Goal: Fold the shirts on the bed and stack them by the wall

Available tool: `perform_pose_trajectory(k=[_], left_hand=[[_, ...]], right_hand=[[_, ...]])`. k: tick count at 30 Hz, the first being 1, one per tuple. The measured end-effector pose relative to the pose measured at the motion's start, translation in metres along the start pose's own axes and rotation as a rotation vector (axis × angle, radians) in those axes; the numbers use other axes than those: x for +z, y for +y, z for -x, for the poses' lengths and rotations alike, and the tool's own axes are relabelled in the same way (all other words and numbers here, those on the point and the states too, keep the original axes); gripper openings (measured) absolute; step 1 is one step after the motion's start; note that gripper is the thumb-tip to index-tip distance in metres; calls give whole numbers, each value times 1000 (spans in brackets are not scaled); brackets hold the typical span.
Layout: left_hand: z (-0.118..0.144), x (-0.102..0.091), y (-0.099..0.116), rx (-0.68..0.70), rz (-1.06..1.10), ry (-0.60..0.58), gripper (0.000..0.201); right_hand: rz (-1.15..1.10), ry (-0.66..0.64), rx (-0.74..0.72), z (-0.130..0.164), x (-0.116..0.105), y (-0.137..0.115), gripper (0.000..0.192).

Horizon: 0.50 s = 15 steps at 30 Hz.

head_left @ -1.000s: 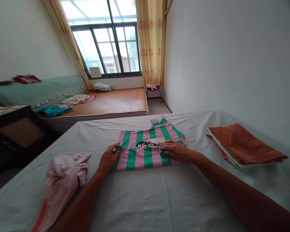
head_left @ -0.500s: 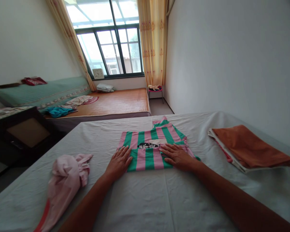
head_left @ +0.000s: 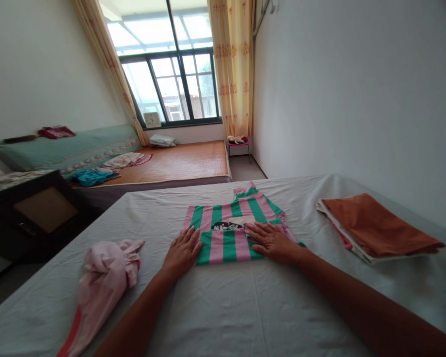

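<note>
Both the left hand (head_left: 182, 252) and right hand (head_left: 271, 241) lie flat, fingers spread, clamping nothing, on the striped shirt (head_left: 235, 228) mid-bed (head_left: 223, 307); bottom folded up, sleeve end left.

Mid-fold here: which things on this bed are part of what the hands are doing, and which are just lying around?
In hand: striped shirt, pressed flat under left hand and right hand.

Lying about: crumpled pink garment at the left, folded orange cloth at the right, both apart from the hands on the white sheet.
</note>
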State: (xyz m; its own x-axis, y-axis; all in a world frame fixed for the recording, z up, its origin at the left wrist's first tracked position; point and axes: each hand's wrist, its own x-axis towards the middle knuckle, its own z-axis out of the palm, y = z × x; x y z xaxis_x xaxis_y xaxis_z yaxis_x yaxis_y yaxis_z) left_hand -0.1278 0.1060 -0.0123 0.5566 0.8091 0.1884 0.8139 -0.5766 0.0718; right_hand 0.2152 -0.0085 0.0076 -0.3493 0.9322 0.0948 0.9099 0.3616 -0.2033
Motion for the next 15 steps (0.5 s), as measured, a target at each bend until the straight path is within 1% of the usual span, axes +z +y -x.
perform_pose_trajectory(k=[3, 5, 8, 10, 11, 12, 13, 15], left_hand=[[2, 2, -2, -11, 5, 33, 52], [4, -1, -1, -15, 12, 47, 51], [-1, -16, 3, -24, 8, 32, 46], [-13, -29, 2, -20, 11, -22, 40], [-22, -35, 0, -19, 26, -56, 37], [-33, -39, -5, -15, 49, -83, 36], [-46, -42, -10, -14, 78, -96, 35], [-72, -42, -26, -19, 126, -72, 36]], right_hand=[[-6, 2, -2, 1, 2, 1, 57], [-17, 2, -5, 2, 1, 1, 58], [-85, -26, -49, -3, -9, 8, 56], [-185, -68, -89, -13, -20, 21, 49], [-229, -79, -77, -21, -27, 31, 46], [-253, -75, -32, -30, -33, 41, 44], [-249, -51, 43, -40, -39, 53, 43], [-189, 44, 246, -62, -47, 78, 41]])
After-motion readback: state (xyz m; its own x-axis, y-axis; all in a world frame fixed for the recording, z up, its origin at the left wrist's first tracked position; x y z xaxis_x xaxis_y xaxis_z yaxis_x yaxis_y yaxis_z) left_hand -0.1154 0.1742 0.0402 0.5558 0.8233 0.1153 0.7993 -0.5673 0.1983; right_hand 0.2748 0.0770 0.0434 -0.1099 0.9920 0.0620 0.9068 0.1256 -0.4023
